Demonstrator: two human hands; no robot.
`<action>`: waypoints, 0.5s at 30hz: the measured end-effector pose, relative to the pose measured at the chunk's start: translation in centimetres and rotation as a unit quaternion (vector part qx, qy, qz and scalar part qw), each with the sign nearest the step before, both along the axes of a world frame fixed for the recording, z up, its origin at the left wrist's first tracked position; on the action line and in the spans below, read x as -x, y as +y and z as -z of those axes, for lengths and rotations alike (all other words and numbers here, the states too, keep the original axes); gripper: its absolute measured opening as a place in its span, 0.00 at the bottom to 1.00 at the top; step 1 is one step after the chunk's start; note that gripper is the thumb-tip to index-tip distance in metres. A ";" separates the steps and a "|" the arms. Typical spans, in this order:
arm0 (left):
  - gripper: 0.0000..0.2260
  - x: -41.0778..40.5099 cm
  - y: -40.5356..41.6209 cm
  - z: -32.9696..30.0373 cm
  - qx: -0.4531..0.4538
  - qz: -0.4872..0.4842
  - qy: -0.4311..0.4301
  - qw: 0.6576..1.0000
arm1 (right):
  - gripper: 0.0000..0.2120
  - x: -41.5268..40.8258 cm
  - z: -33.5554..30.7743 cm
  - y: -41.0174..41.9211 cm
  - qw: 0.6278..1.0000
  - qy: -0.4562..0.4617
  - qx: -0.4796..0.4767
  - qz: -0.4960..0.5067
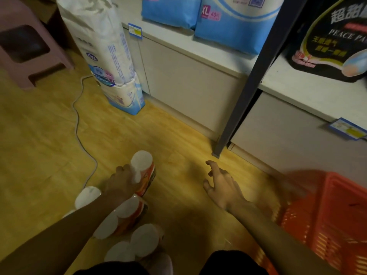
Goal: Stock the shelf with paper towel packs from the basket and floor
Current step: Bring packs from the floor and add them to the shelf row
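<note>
We have a white paper towel pack with an orange printed wrapper point(144, 173) held just above the wooden floor point(49, 135), our left hand point(121, 182) wrapped around its side, fingers closed on it, probably so it can go up to the shelf in one lift. More packs of the same kind point(127, 219) lie clustered on the floor right behind it, under our left forearm. Our right hand point(222, 185) hovers empty, fingers spread and loosely curled, near the orange plastic basket point(327, 215) at the right. The pale grey shelf point(198, 48), already carrying blue packages point(234, 26), stands ahead.
</note>
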State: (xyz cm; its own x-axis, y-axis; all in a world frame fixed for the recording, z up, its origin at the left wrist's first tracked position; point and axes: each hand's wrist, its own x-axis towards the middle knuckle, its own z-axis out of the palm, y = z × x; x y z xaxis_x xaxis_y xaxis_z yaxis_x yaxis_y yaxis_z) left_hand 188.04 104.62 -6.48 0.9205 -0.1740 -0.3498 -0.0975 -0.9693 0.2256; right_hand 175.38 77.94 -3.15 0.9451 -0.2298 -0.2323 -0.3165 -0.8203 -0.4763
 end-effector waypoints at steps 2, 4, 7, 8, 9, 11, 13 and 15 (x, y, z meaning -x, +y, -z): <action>0.28 -0.1 0.1 0.1 0.010 0.016 0.012 1.000 | 0.28 -0.2 0.1 0.2 1.000 0.001 0.003 -0.003; 0.30 -0.4 -0.3 -0.3 0.037 0.045 0.033 0.998 | 0.28 -0.4 0.2 0.5 1.000 0.005 0.006 -0.008; 0.34 -0.4 -1.8 -0.7 0.074 0.128 0.059 0.987 | 0.28 -0.9 0.5 0.9 1.000 0.011 0.012 -0.017; 0.36 0.0 -2.4 -0.8 0.076 0.165 0.067 0.981 | 0.29 -1.1 0.6 1.1 1.000 0.011 0.013 -0.019; 0.37 0.5 -2.9 -0.6 0.069 0.200 0.062 0.975 | 0.30 -1.2 0.7 1.3 1.000 0.012 0.014 -0.022; 0.41 1.8 -4.1 -0.1 0.068 0.276 0.020 0.959 | 0.32 -1.3 0.8 1.8 0.999 0.016 0.016 -0.035; 0.44 3.0 -5.4 -0.1 0.070 0.330 0.045 0.940 | 0.33 -1.1 0.8 2.2 0.998 0.017 0.017 -0.055; 0.47 3.9 -6.4 -0.2 0.077 0.353 0.133 0.923 | 0.33 -0.9 0.9 2.4 0.996 0.019 0.018 -0.080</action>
